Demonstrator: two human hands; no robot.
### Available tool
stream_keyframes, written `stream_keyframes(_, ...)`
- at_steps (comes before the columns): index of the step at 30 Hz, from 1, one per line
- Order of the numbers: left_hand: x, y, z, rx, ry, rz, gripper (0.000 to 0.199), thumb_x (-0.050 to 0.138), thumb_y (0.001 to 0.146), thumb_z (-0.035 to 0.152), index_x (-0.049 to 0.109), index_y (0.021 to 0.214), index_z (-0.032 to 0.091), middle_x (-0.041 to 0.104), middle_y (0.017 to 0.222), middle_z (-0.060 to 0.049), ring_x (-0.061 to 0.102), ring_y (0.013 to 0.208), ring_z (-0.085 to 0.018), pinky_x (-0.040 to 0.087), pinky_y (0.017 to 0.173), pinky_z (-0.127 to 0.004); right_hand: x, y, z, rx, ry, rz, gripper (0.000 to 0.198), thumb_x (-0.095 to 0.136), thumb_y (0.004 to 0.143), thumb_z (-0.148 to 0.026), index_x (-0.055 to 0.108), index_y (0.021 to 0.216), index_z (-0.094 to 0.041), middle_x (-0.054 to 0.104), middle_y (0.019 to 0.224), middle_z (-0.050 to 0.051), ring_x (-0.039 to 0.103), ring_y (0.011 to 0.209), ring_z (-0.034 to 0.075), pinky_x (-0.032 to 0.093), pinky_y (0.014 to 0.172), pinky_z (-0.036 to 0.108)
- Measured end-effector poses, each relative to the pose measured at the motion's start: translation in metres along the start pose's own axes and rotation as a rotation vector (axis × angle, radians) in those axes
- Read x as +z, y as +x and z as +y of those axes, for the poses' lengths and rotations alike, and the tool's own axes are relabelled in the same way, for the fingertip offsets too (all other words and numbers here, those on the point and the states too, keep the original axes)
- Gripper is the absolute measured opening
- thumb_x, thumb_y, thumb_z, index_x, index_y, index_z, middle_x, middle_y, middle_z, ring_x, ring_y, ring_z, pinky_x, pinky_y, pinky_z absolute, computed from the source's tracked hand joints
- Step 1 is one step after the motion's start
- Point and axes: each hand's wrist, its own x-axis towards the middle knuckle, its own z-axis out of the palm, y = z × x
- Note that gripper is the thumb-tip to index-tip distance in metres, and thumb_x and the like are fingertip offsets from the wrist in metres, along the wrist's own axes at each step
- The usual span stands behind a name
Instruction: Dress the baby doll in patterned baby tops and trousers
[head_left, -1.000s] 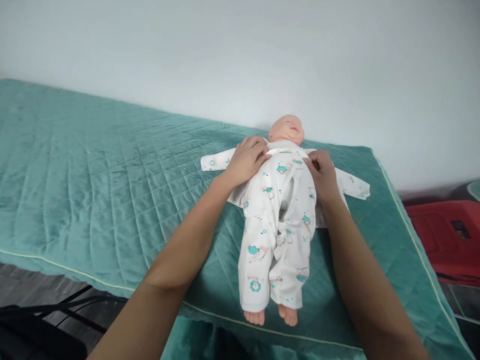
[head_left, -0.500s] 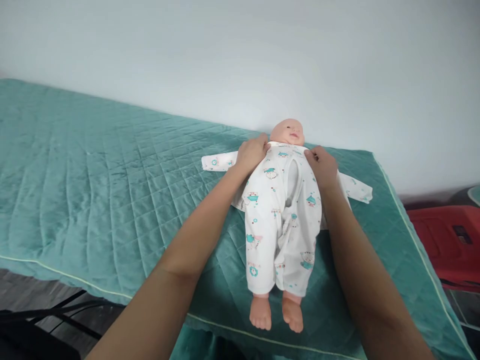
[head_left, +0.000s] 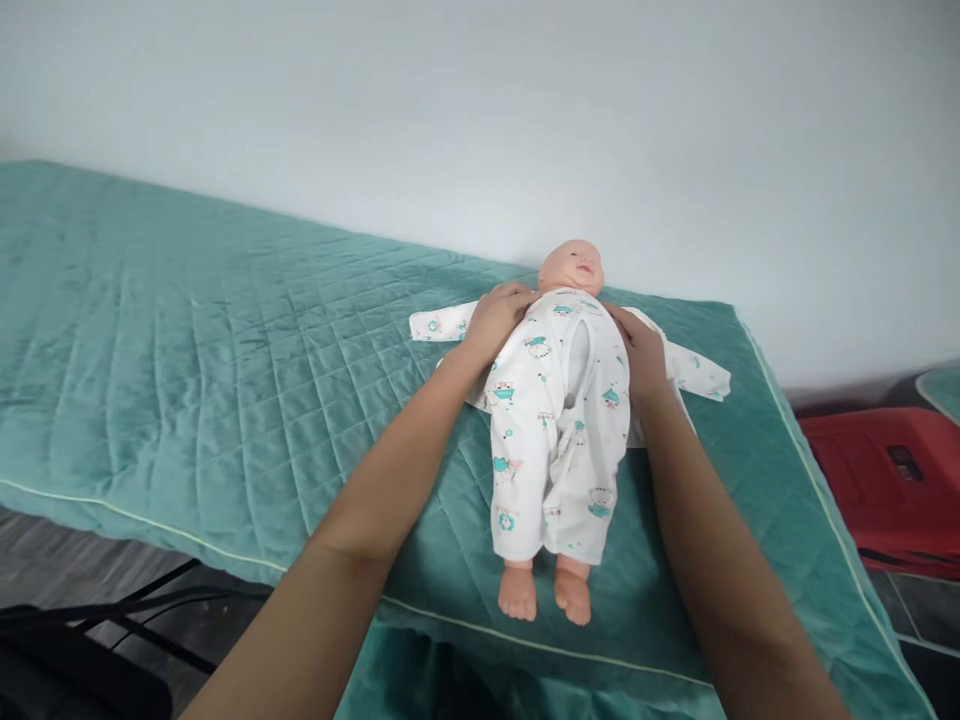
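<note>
A baby doll (head_left: 571,268) lies on its back on a green quilted cover (head_left: 247,370), head by the wall and bare feet towards me. White printed pants (head_left: 517,440) reach up to its chest and have an open slit at the front. Under the doll a matching white top is spread out, its sleeves (head_left: 699,372) flat on either side. My left hand (head_left: 501,315) rests against the doll's upper side, fingers stretched over the pants' top edge. On the opposite side my right hand (head_left: 637,345) lies likewise, fingers extended along the chest. Both palms are hidden.
A pale wall (head_left: 375,110) borders the far side of the covered surface. To the right, lower down, stands a red plastic object (head_left: 889,480). Dark metal legs (head_left: 150,610) and a black item show at lower left above the grey floor.
Both hands have loosened from the pants' top edge, and their fingers now lie flatter along the doll's sides. The camera view has shifted slightly.
</note>
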Motion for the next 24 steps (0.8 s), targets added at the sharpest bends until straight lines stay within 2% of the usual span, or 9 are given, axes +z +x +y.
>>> stream_keyframes(3,0.000,-0.008,0.000,-0.013,-0.013,0.030,0.035,0.047,0.098,0.025,0.072,0.121,0.031,0.068,0.127,-0.004,0.060,0.116,-0.024,0.044,0.101,-0.040,-0.003,-0.009,-0.002,0.008,0.034,-0.021,0.039,0.048,0.096,-0.034,0.068,0.129,-0.027,0.066,0.135,0.003,0.060,0.126,0.026,0.043,0.111,0.046)
stream_keyframes(9,-0.004,-0.034,0.004,-0.056,-0.064,0.099,0.033,0.045,0.096,0.019,0.071,0.117,0.020,0.064,0.133,-0.009,0.056,0.124,-0.022,0.041,0.110,-0.038,-0.008,-0.034,-0.017,0.104,0.076,0.024,0.042,0.049,0.097,-0.038,0.065,0.133,-0.027,0.062,0.140,0.003,0.054,0.134,0.026,0.038,0.116,0.047)
stream_keyframes(12,-0.013,-0.058,0.014,-0.123,-0.069,0.173,0.029,0.046,0.094,0.016,0.067,0.114,0.018,0.059,0.138,-0.010,0.051,0.131,-0.022,0.038,0.114,-0.039,-0.009,-0.055,-0.028,0.171,0.096,0.117,0.040,0.047,0.097,-0.037,0.066,0.131,-0.026,0.065,0.136,0.004,0.057,0.131,0.025,0.039,0.115,0.046)
stream_keyframes(15,-0.027,-0.098,0.036,-0.200,-0.090,0.273,0.027,0.047,0.092,0.013,0.061,0.113,0.020,0.057,0.137,-0.011,0.050,0.131,-0.021,0.040,0.114,-0.041,-0.012,-0.085,-0.049,0.147,0.131,0.199,0.040,0.048,0.097,-0.036,0.063,0.132,-0.025,0.063,0.138,0.007,0.056,0.132,0.024,0.040,0.115,0.049)
stream_keyframes(17,-0.039,-0.136,0.059,-0.222,-0.124,0.334,0.021,0.048,0.092,0.014,0.059,0.109,0.020,0.059,0.129,-0.010,0.053,0.126,-0.021,0.044,0.108,-0.041,-0.015,-0.111,-0.070,0.067,0.187,0.140,0.043,0.050,0.097,-0.036,0.056,0.138,-0.027,0.055,0.147,0.007,0.049,0.139,0.024,0.037,0.117,0.051)
stream_keyframes(19,-0.049,-0.179,0.085,-0.231,-0.201,0.327,0.013,0.048,0.095,0.018,0.059,0.102,0.022,0.063,0.114,-0.007,0.059,0.111,-0.019,0.051,0.095,-0.036,-0.020,-0.140,-0.094,-0.030,0.193,-0.014,0.043,0.054,0.096,-0.036,0.054,0.138,-0.030,0.048,0.153,0.006,0.039,0.147,0.025,0.032,0.120,0.054)
stream_keyframes(22,-0.055,-0.242,0.122,-0.271,-0.301,0.184,0.011,0.049,0.097,0.022,0.060,0.097,0.025,0.064,0.099,-0.004,0.062,0.094,-0.017,0.053,0.083,-0.032,-0.025,-0.178,-0.124,-0.130,0.021,-0.231,0.036,0.061,0.091,-0.034,0.059,0.127,-0.030,0.052,0.150,0.007,0.034,0.149,0.029,0.025,0.121,0.060)
stream_keyframes(24,-0.054,-0.272,0.138,-0.277,-0.321,0.100,0.012,0.052,0.096,0.021,0.060,0.104,0.026,0.065,0.103,-0.004,0.063,0.097,-0.018,0.053,0.084,-0.033,-0.028,-0.195,-0.138,-0.155,-0.122,-0.320,0.030,0.063,0.089,-0.030,0.062,0.119,-0.027,0.054,0.147,0.008,0.034,0.148,0.031,0.025,0.120,0.062)
